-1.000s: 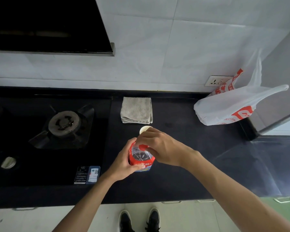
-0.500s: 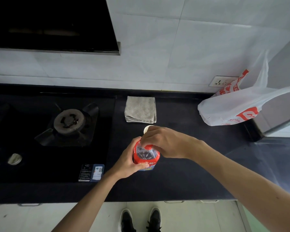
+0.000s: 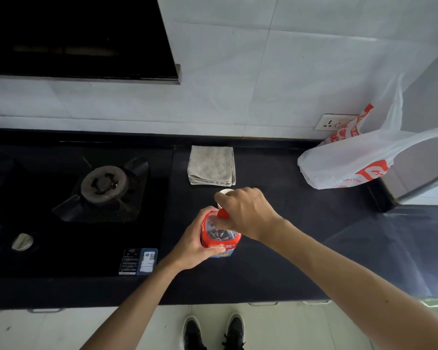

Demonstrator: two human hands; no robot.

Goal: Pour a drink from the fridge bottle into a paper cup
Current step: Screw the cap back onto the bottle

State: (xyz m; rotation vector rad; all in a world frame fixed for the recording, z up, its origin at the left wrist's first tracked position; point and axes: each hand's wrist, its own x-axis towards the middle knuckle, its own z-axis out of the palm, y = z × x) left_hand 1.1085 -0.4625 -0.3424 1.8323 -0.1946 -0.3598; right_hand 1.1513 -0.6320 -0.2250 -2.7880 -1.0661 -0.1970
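A clear bottle (image 3: 219, 236) with a red label stands upright on the black counter, seen from above. My left hand (image 3: 196, 242) grips its body from the left. My right hand (image 3: 247, 213) is curled over the top, with its fingers round the red cap (image 3: 223, 213). Just behind my right hand, a white paper cup (image 3: 225, 192) stands on the counter; only part of its rim shows, the rest is hidden by the fingers.
A folded grey cloth (image 3: 211, 165) lies behind the cup. A white and red plastic bag (image 3: 352, 162) sits at the back right near a wall socket (image 3: 333, 122). A gas hob (image 3: 104, 184) fills the counter's left side, under a black hood (image 3: 81, 39).
Both hands stay on the bottle. The red cap now shows at the edge of my right hand's fingers. The view has shifted slightly.
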